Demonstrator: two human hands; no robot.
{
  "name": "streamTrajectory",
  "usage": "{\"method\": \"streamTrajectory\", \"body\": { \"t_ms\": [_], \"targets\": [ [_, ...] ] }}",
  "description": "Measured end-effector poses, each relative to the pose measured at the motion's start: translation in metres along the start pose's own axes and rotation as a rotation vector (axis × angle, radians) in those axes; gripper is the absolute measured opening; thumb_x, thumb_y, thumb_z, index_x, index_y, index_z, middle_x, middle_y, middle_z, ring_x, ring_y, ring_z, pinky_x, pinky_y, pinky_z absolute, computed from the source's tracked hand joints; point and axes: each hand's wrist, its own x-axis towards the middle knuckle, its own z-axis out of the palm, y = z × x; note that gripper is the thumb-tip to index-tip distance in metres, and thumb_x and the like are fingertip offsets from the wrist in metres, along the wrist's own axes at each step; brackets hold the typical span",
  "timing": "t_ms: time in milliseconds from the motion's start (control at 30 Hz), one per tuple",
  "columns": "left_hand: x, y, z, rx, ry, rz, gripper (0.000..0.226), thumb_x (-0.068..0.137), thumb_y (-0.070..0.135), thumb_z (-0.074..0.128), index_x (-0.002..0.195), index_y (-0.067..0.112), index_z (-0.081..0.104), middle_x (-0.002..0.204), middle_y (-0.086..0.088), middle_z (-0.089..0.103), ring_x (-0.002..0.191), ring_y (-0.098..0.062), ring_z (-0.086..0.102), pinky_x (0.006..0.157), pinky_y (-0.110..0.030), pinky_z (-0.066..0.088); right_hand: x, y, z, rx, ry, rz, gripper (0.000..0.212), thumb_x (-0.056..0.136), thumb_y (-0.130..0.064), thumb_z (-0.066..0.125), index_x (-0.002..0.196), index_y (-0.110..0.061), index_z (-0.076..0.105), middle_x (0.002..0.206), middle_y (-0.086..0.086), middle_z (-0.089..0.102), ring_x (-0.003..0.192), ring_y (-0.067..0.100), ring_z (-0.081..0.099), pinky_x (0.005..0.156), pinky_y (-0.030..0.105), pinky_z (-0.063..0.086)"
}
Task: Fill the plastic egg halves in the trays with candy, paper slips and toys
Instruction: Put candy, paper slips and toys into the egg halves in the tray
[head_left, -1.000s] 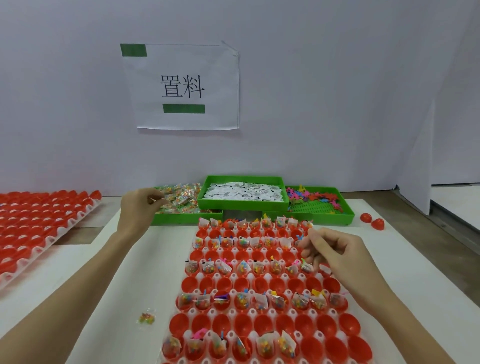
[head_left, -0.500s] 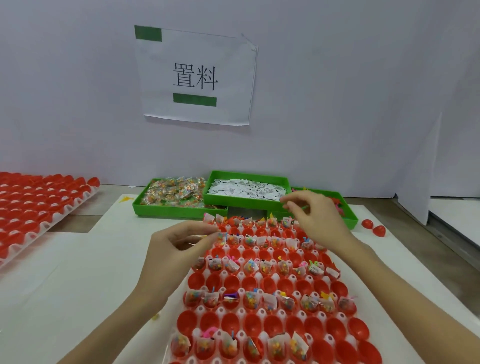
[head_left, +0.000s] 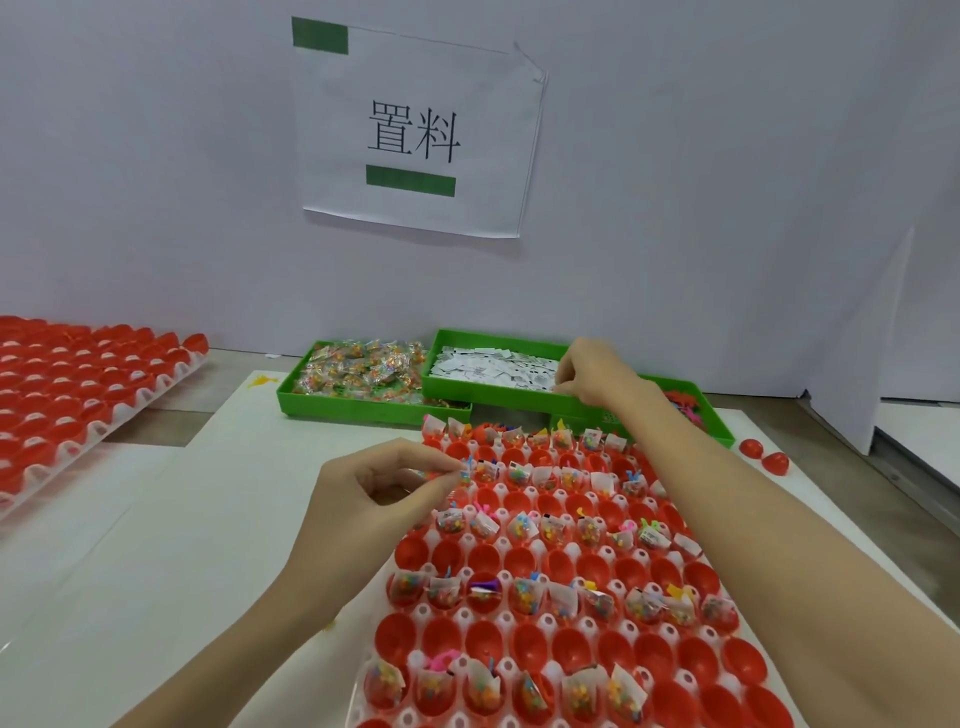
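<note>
A white tray (head_left: 524, 621) lies in front of the person and holds rows of red egg halves (head_left: 519, 642). Some rows are empty; other rows already hold a candy packet and a paper slip, some also a small toy.

Behind it stand three green bins: the left bin (head_left: 291, 400) with candy packets (head_left: 363, 366), the middle bin (head_left: 441, 384) with paper slips (head_left: 493, 364), and the right bin (head_left: 719, 431) with colourful toys (head_left: 685, 405).

The left hand (head_left: 374, 493) pinches a candy packet (head_left: 423, 474) between thumb and fingers at the tray's left edge. The right hand (head_left: 597, 376) reaches into the middle bin, fingers curled on the slips; whether it holds one cannot be told.

A second tray (head_left: 140, 410) of red halves lies at far left.
</note>
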Motion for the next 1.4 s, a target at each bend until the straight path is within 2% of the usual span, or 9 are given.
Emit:
{"method": "streamTrajectory", "body": {
  "t_ms": [233,367,467,533,733,1000,1100,1267,1400],
  "targets": [
    [0.001,-0.002,-0.001,0.0,0.026,-0.036,0.014,0.085,0.013,0.082,0.088,0.026,0.083,0.089,0.001,0.08,0.08,-0.019,0.075,0.072,-0.028,0.062,-0.012,0.012,0.004,0.055,0.207,-0.042,0.018,0.099,-0.006,0.062,0.102,0.0,0.078,0.102,0.015,0.077,0.093,0.026,0.071,0.09,0.041,0.057],
    [0.001,-0.001,-0.001,-0.067,0.045,-0.064,0.014,0.083,0.013,0.083,0.088,0.026,0.083,0.091,0.0,0.081,0.087,-0.015,0.077,0.077,-0.021,0.06,-0.041,0.009,-0.007,0.397,0.345,-0.009,0.014,0.095,-0.018,0.072,0.101,-0.007,0.078,0.088,0.006,0.078,0.082,0.017,0.073,0.083,0.032,0.06],
    [0.0,0.002,0.001,-0.149,0.006,-0.076,0.013,0.084,0.011,0.081,0.09,0.022,0.081,0.09,-0.005,0.08,0.086,-0.021,0.078,0.08,-0.022,0.061,-0.089,-0.011,-0.015,0.79,0.207,-0.035,0.013,0.092,-0.022,0.075,0.102,-0.013,0.074,0.084,-0.001,0.079,0.08,0.014,0.077,0.072,0.027,0.062],
    [-0.003,0.004,0.004,-0.165,-0.044,-0.086,0.011,0.083,0.016,0.081,0.092,0.022,0.08,0.09,-0.007,0.08,0.085,-0.023,0.079,0.077,-0.019,0.059,-0.126,-0.024,-0.011,0.868,0.102,-0.102,0.011,0.093,-0.024,0.073,0.102,-0.017,0.073,0.089,-0.004,0.08,0.082,0.015,0.077,0.067,0.023,0.061],
    [-0.016,0.006,0.02,-0.107,-0.149,-0.005,0.013,0.082,0.019,0.083,0.093,0.015,0.08,0.103,-0.004,0.078,0.082,-0.025,0.078,0.074,-0.025,0.061,-0.203,-0.049,0.008,0.898,-0.03,-0.305,0.004,0.094,-0.016,0.074,0.096,-0.017,0.076,0.088,-0.003,0.078,0.081,0.012,0.074,0.071,0.02,0.056],
    [-0.018,0.011,0.017,0.061,-0.164,0.194,0.02,0.079,0.022,0.084,0.098,0.026,0.08,0.092,-0.002,0.078,0.085,-0.02,0.076,0.077,-0.024,0.06,-0.221,-0.046,0.008,1.056,-0.076,-0.266,0.013,0.096,-0.01,0.07,0.102,-0.016,0.08,0.091,0.003,0.078,0.086,0.013,0.075,0.077,0.02,0.057],
    [-0.017,0.011,0.017,0.161,-0.189,0.294,0.032,0.081,0.016,0.082,0.11,0.029,0.077,0.095,-0.001,0.075,0.088,-0.022,0.074,0.078,-0.025,0.059,-0.223,-0.046,0.011,1.011,-0.05,-0.274,0.013,0.096,-0.011,0.07,0.102,-0.016,0.08,0.091,0.001,0.078,0.085,0.012,0.074,0.079,0.022,0.058],
    [-0.016,0.014,0.018,0.188,-0.17,0.34,0.014,0.08,0.016,0.08,0.091,0.026,0.079,0.092,0.0,0.074,0.084,-0.022,0.073,0.074,-0.029,0.058,-0.222,-0.041,0.004,1.053,-0.046,-0.249,0.014,0.099,-0.009,0.065,0.107,-0.013,0.076,0.094,0.005,0.078,0.088,0.018,0.076,0.079,0.027,0.06],
    [-0.014,0.011,0.017,0.151,-0.139,0.296,0.018,0.08,0.01,0.08,0.092,0.023,0.079,0.091,-0.002,0.075,0.085,-0.021,0.075,0.078,-0.026,0.06,-0.193,-0.022,-0.01,0.872,0.115,-0.192,0.017,0.099,-0.011,0.063,0.106,-0.021,0.075,0.094,-0.004,0.078,0.088,0.01,0.074,0.076,0.026,0.061]
  ]
}}
